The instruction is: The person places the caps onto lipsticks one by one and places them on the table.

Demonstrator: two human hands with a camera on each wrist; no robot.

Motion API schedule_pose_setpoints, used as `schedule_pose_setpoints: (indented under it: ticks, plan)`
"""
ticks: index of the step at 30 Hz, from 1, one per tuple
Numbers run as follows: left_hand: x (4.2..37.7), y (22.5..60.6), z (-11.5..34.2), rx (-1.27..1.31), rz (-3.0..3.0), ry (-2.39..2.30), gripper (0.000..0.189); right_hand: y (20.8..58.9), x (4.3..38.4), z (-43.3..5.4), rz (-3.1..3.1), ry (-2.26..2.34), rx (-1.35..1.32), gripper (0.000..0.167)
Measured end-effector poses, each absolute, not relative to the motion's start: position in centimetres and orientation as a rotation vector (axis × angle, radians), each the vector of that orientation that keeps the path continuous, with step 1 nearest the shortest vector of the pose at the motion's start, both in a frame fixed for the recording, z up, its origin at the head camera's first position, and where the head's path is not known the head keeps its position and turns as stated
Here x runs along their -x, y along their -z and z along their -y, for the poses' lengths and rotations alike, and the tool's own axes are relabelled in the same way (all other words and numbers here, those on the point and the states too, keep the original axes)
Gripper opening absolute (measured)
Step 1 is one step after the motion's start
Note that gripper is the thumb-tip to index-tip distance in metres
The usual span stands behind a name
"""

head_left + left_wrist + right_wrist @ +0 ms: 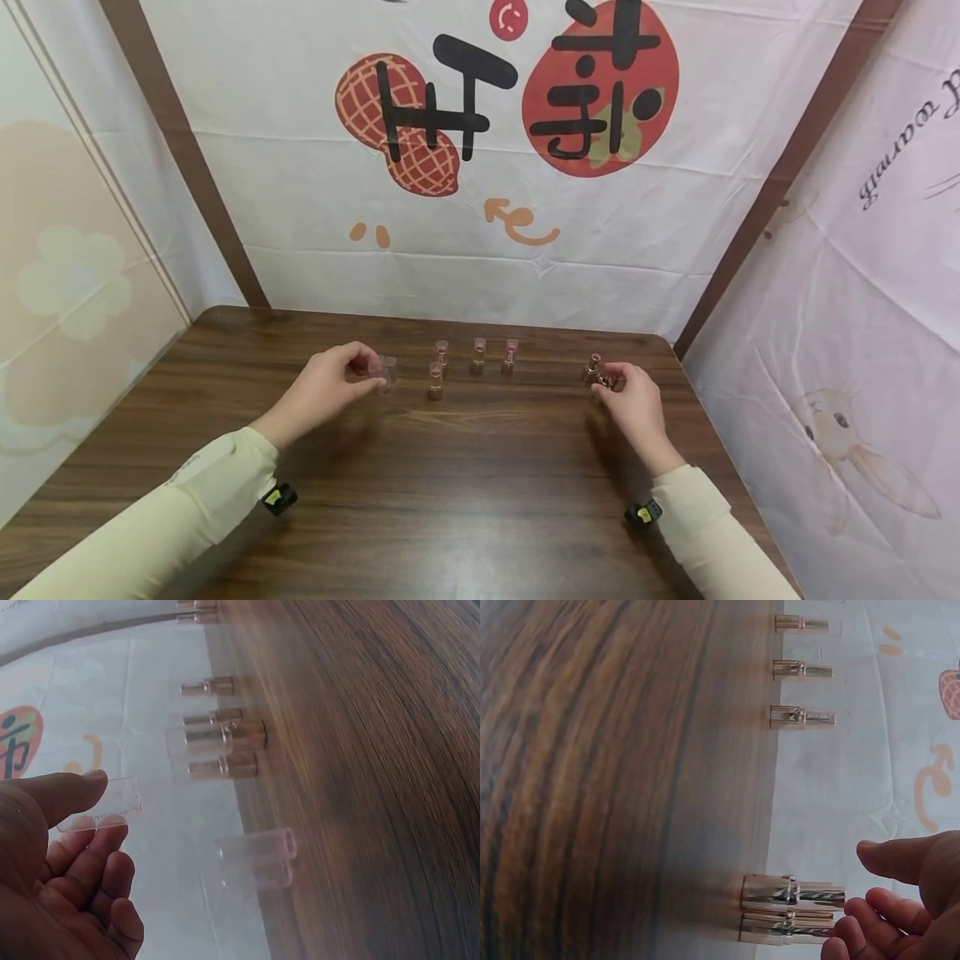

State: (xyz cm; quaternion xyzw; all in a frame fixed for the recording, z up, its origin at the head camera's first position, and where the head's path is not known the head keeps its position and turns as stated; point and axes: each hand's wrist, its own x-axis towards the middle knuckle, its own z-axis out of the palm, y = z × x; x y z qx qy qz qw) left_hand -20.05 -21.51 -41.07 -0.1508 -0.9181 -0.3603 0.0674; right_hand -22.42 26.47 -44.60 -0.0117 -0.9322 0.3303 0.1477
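My left hand pinches a small clear plastic cap between thumb and fingers, above the table. Two more clear caps stand on the wood beside it. On the right, two uncapped rose-gold lipstick tubes stand side by side, the nearer one partly hidden by my fingers in the head view. My right hand is right at their upper ends, thumb and fingers apart, gripping neither. Between the hands stand several rose-gold tubes with clear caps on, among them a front one and a rear one.
The dark wood table reaches to a white printed cloth hanging behind it. More cloth hangs at both sides. A dark wrist device sits at the left cuff, another at the right.
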Motion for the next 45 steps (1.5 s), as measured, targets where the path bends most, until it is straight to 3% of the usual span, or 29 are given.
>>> schedule_pose_setpoints:
  ticks: [39, 45]
  plan:
    - [18.9, 40.8, 19.8, 0.555, 2.767, 1.064, 0.018, 47.3, 23.2, -26.8, 2.986, -0.879, -0.019, 0.030]
    - [18.5, 41.1, 19.7, 0.556, 2.779, 1.095, 0.017, 47.5, 23.2, -26.9, 3.024, -0.867, 0.004, 0.020]
